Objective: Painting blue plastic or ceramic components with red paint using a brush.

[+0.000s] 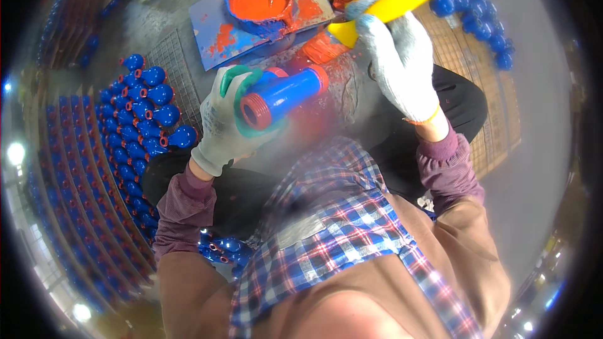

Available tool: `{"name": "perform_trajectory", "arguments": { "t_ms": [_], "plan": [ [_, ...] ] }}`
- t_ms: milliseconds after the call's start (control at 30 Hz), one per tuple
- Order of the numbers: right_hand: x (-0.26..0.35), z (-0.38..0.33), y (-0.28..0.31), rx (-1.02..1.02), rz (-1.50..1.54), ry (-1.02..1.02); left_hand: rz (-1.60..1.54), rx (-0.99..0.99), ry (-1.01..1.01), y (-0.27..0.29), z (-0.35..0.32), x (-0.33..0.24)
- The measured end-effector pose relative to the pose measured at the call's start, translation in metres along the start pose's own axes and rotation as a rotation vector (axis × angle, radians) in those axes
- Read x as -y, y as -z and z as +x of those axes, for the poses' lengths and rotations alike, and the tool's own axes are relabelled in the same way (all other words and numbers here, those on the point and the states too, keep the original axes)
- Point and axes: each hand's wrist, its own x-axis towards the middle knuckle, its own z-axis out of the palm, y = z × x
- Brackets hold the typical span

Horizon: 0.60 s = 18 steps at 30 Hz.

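Note:
My left hand (220, 116), in a pale glove with green coating, is closed around a blue pipe fitting (286, 95) with red ends. The fitting's near end shows an open, ridged mouth, and another red-edged part shows behind the tube. In a white glove, my right hand (405, 66) grips a paintbrush (402, 3) by its yellow handle. The red-coated bristles point down and left, just beyond the fitting's far red end; whether they touch it I cannot tell. Beyond both hands, a paint pot (260, 0) holds orange-red paint with a stick standing in it.
The pot rests on a paint-spattered board (217, 41). Blue fittings with red ends (135, 119) are heaped at the left beside stacked rows of more (81, 169). More blue pieces (474, 9) lie on a wire mesh (496, 119) at the right.

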Motion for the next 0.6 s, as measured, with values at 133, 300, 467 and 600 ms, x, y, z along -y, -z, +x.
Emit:
{"name": "perform_trajectory", "arguments": {
  "t_ms": [133,300,467,600],
  "plan": [
    [-0.012,0.01,0.0,0.165,-0.116,0.174,0.05,0.057,-0.039,-0.004,-0.002,0.003],
    [-0.008,0.008,0.003,0.236,-0.2,0.24,0.165,0.097,-0.106,0.0,-0.001,0.002],
    [-0.005,-0.008,0.013,0.175,-0.22,0.292,0.146,0.08,-0.077,-0.004,-0.001,0.004],
    [0.008,-0.038,0.003,0.003,-0.218,0.195,0.056,0.02,-0.005,-0.007,-0.002,-0.002]
  ]
}}
